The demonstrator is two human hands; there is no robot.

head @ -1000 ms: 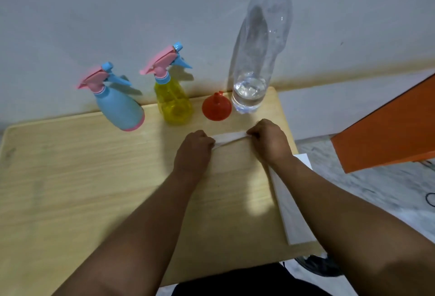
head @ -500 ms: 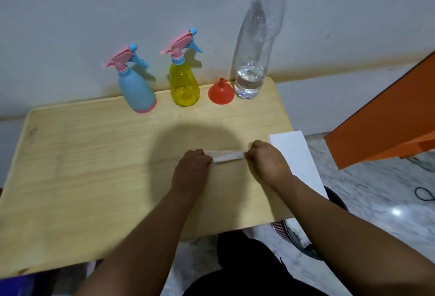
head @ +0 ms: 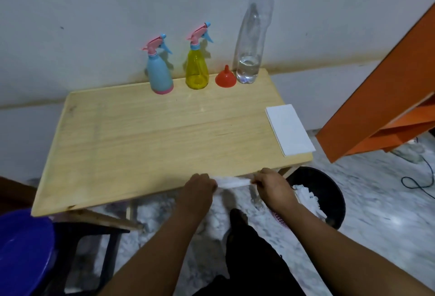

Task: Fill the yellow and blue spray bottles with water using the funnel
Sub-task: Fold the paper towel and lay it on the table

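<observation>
A blue spray bottle (head: 159, 71) and a yellow spray bottle (head: 197, 69), both with pink triggers, stand at the back of the wooden table (head: 141, 130) by the wall. Right of them sits an orange funnel (head: 225, 77), mouth down, and a tall clear water bottle (head: 254, 34) with a blue cap and a little water at the bottom. My left hand (head: 199, 188) and my right hand (head: 270, 183) each grip one end of a crumpled white tissue (head: 231, 181) at the table's front edge.
A stack of white tissues (head: 289, 129) lies at the table's right edge. A black bin (head: 329, 192) holding white paper stands on the floor below right. An orange shelf (head: 386, 107) leans at the right. A blue tub (head: 23, 248) sits at the lower left.
Both hands drew the tissue back across the table from near the funnel to the front edge. The camera pulled back, revealing the bin and floor.
</observation>
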